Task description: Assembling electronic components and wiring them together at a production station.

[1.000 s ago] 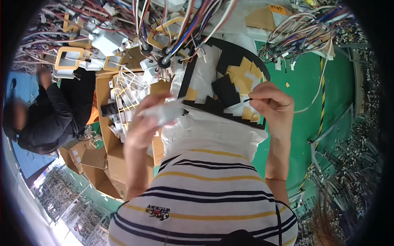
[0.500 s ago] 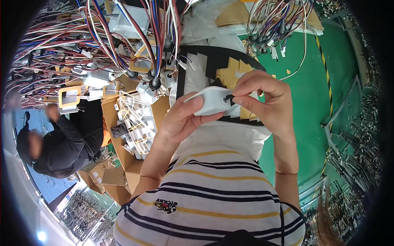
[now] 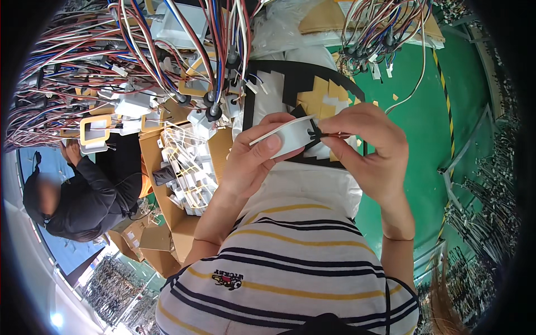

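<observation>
My left hand [image 3: 251, 153] is closed around a white plastic housing [image 3: 289, 139], with the thumb on its near face. From the housing's right end comes a short bundle of dark and reddish wires [image 3: 326, 135], dark where it leaves the plastic. My right hand [image 3: 374, 148] pinches these wires between thumb and fingers, a little way off the housing. Below both hands lies a black board [image 3: 335, 72] bearing yellow paper pieces [image 3: 321, 92].
Many red, white and blue cables [image 3: 72, 72] lie at the left, with white housings among them. A cardboard box [image 3: 153, 184] of white parts stands left of my arm. A person in dark clothes [image 3: 89, 195] works farther left. More cables [image 3: 385, 39] hang far right.
My right hand has moved slightly right and down, and more of the wires now shows between it and the housing. The housing has turned a little in my left hand.
</observation>
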Available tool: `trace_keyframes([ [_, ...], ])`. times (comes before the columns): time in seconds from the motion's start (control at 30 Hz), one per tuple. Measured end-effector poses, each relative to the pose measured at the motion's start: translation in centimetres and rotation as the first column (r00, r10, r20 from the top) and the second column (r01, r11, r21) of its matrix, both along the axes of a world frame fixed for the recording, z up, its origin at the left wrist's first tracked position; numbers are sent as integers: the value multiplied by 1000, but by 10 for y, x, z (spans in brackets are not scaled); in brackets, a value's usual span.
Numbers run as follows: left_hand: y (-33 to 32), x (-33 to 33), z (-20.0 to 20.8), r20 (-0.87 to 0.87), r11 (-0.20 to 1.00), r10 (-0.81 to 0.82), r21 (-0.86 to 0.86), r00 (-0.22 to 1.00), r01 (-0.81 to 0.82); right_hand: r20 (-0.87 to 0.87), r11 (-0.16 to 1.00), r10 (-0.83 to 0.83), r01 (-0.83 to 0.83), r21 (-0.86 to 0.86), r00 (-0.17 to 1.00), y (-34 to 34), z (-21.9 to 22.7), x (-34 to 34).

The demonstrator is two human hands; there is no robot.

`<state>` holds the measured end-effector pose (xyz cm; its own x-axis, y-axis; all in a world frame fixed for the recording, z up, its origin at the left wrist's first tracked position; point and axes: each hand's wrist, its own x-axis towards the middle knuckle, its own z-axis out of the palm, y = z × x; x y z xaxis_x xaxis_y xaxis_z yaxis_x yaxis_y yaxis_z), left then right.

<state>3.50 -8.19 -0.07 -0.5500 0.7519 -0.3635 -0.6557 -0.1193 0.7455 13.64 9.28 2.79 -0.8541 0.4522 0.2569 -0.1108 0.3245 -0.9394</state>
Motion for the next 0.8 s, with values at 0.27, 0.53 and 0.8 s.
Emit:
trace_keyframes([
  [0.27, -3, -2, -1, 33, 987, -111, 121, 993, 106, 98, 956, 181, -152, -251, 979, 10, -5, 4],
  [0.53, -2, -2, -6, -130, 991, -121, 39, 984, 127, 193, 968, 244, -227, -109, 950, 21, -3, 1],
  [0.8, 2, -8, 5, -632, 984, -176, -140, 755, 112, 110, 943, 294, -307, 128, 949, 29, 2, -5],
])
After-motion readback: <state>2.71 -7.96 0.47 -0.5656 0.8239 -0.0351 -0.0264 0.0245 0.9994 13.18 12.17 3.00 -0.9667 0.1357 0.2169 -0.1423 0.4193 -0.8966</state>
